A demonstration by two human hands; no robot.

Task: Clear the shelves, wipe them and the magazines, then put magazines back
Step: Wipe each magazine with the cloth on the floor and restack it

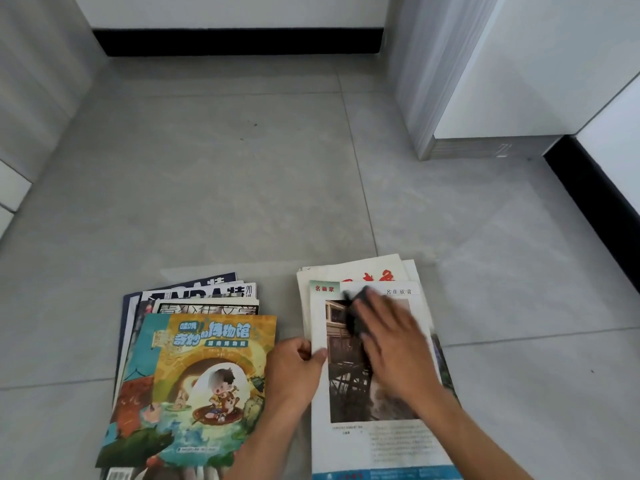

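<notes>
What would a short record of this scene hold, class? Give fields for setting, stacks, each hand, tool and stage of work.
setting: grey tiled floor
left stack: cartoon-cover magazine on top
right stack: picture-page magazine on top
left hand: holds the picture-page magazine's left edge
right hand: presses a dark cloth on the page
tool: dark cloth
stage: wiping magazines; none back on a shelf

Grey tiled floor (225,174) with thin grout lines. Black skirting board (239,41) along white wall (228,10). Grey cabinet (433,81) at right, corner on floor.
</notes>
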